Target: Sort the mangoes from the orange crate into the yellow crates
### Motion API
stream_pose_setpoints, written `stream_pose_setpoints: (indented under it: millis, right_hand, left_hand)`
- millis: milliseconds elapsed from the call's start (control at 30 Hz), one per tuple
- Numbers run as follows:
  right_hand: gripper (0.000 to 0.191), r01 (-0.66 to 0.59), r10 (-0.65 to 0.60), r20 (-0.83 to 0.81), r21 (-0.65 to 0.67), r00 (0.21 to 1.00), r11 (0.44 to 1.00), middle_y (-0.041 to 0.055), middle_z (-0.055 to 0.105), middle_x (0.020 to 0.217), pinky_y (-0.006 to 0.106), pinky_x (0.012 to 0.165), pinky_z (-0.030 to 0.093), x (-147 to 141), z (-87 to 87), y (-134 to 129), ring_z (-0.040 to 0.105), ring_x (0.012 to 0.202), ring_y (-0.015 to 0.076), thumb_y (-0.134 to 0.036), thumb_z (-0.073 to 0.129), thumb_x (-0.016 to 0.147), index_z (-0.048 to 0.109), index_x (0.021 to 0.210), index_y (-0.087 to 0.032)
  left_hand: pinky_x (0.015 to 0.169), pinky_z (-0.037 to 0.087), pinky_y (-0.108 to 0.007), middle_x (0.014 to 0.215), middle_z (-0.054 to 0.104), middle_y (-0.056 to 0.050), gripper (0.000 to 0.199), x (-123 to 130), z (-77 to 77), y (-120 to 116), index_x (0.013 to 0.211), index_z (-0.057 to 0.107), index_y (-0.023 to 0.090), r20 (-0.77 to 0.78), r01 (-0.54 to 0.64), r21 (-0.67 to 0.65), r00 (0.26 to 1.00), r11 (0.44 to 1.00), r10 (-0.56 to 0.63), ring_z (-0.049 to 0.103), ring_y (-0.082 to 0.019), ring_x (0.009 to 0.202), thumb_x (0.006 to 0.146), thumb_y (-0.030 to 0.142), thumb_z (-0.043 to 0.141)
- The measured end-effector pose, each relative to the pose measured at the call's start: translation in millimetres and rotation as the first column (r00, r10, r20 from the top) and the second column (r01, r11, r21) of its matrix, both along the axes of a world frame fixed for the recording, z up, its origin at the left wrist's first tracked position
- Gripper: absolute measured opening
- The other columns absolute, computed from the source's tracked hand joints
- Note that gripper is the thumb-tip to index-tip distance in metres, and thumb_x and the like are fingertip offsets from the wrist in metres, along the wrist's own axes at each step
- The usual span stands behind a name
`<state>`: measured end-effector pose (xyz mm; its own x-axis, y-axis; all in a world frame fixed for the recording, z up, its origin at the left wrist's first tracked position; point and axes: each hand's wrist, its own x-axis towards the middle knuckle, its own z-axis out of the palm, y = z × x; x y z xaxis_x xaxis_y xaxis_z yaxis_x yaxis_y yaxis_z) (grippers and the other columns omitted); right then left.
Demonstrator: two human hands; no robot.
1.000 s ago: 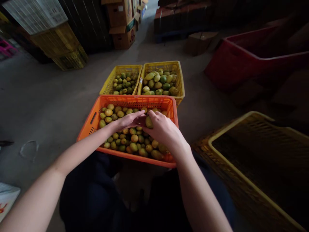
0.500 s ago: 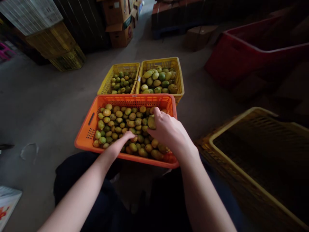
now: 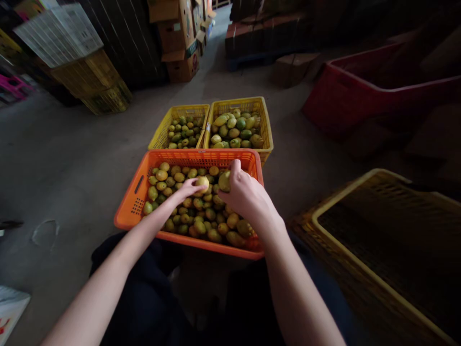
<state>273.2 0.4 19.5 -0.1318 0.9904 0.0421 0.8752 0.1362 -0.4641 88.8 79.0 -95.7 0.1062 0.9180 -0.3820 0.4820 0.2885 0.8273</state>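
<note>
An orange plastic crate [image 3: 131,204] full of yellow and green lemons stands in front of my knees. Over its middle my left hand [image 3: 190,187] is closed on a pale yellow lemon [image 3: 202,182], held by the fingertips. My right hand [image 3: 247,192], over the crate's right half, grips a larger yellow-green lemon [image 3: 224,181] between thumb and fingers; some of those fingers are hidden behind the hand. Loose lemons [image 3: 198,226] lie beneath both hands.
Behind the orange crate are two yellow crates, the left [image 3: 158,132] and the right [image 3: 268,127], both holding lemons. A large yellow crate [image 3: 345,197] stands at right, with a red bin [image 3: 324,101] beyond. Stacked crates [image 3: 82,72] and cardboard boxes [image 3: 176,38] stand farther back.
My left hand has risen from among the lemons, moved away from me and now holds a pale yellow lemon. My right hand keeps its lemon and has barely moved. The view has tilted slightly up.
</note>
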Motion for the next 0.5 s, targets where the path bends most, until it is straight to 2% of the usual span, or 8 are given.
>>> stream_pose_setpoints:
  millis: [100, 167, 233, 300, 333, 433, 500]
  right_hand:
    - [0.042, 0.042, -0.028, -0.122, 0.110, 0.992, 0.993, 0.0133, 0.059, 0.102, 0.033, 0.069, 0.045, -4, 0.4, 1, 0.060, 0.087, 0.0251, -0.026, 0.058, 0.074, 0.045, 0.112, -0.014]
    - [0.043, 0.076, -0.033, -0.226, 0.181, 0.974, 0.981, 0.0119, 0.056, 0.104, 0.036, 0.074, 0.046, -8, 1.0, 3, 0.059, 0.089, 0.0249, -0.031, 0.062, 0.073, 0.050, 0.111, -0.017]
    - [0.043, 0.096, -0.014, -0.345, 0.219, 0.938, 0.971, 0.0100, 0.058, 0.102, 0.038, 0.077, 0.047, -12, 1.4, 3, 0.059, 0.089, 0.0239, -0.035, 0.066, 0.071, 0.055, 0.109, -0.019]
    - [0.045, 0.108, 0.020, -0.497, 0.227, 0.868, 0.968, 0.0081, 0.060, 0.099, 0.038, 0.078, 0.048, -17, 1.4, 3, 0.060, 0.089, 0.0225, -0.037, 0.071, 0.067, 0.058, 0.106, -0.020]
    - [0.048, 0.122, 0.027, -0.591, 0.211, 0.806, 0.970, 0.0073, 0.061, 0.099, 0.037, 0.077, 0.049, -20, 1.3, 2, 0.060, 0.088, 0.0218, -0.039, 0.072, 0.065, 0.057, 0.106, -0.020]
    - [0.055, 0.163, -0.024, -0.842, 0.076, 0.539, 0.984, 0.0058, 0.064, 0.097, 0.033, 0.073, 0.051, -28, 1.8, -3, 0.062, 0.085, 0.0200, -0.042, 0.076, 0.059, 0.055, 0.105, -0.018]
    - [0.054, 0.159, -0.080, -0.921, -0.020, 0.382, 0.987, 0.0056, 0.066, 0.095, 0.032, 0.071, 0.051, -33, 3.2, -6, 0.063, 0.083, 0.0194, -0.042, 0.076, 0.059, 0.057, 0.102, -0.017]
  left_hand:
    - [0.095, 0.045, -0.035, 0.120, 0.060, -0.008, 0.067, -15, 51.2, 19, 0.122, 0.054, 0.019, 0.322, -0.048, 0.209, 0.947, 0.977, -0.022, 0.056, -0.022, 0.109, 0.061, 0.032, 0.078]
    - [0.094, 0.045, -0.036, 0.121, 0.058, -0.005, 0.076, -27, 81.3, 9, 0.127, 0.049, 0.025, 0.487, -0.092, 0.286, 0.871, 0.954, -0.062, 0.055, -0.023, 0.110, 0.058, 0.033, 0.080]
    - [0.091, 0.046, -0.035, 0.118, 0.059, -0.004, 0.081, -33, 98.5, -11, 0.129, 0.045, 0.030, 0.546, -0.129, 0.295, 0.836, 0.947, -0.056, 0.056, -0.023, 0.109, 0.056, 0.036, 0.080]
    - [0.090, 0.046, -0.034, 0.114, 0.061, -0.004, 0.083, -34, 102.4, -32, 0.129, 0.046, 0.029, 0.574, -0.170, 0.293, 0.818, 0.941, -0.031, 0.056, -0.023, 0.108, 0.054, 0.038, 0.081]
    - [0.091, 0.046, -0.034, 0.113, 0.062, -0.005, 0.083, -32, 101.2, -40, 0.127, 0.047, 0.028, 0.584, -0.181, 0.295, 0.812, 0.938, -0.027, 0.056, -0.024, 0.108, 0.053, 0.039, 0.082]
    - [0.092, 0.045, -0.033, 0.111, 0.063, -0.005, 0.079, -29, 96.5, -52, 0.122, 0.052, 0.025, 0.597, -0.163, 0.313, 0.800, 0.936, -0.060, 0.056, -0.024, 0.108, 0.051, 0.040, 0.082]
    - [0.092, 0.044, -0.032, 0.108, 0.064, -0.005, 0.076, -29, 98.2, -53, 0.119, 0.054, 0.024, 0.600, -0.146, 0.328, 0.795, 0.933, -0.087, 0.056, -0.023, 0.107, 0.050, 0.038, 0.083]
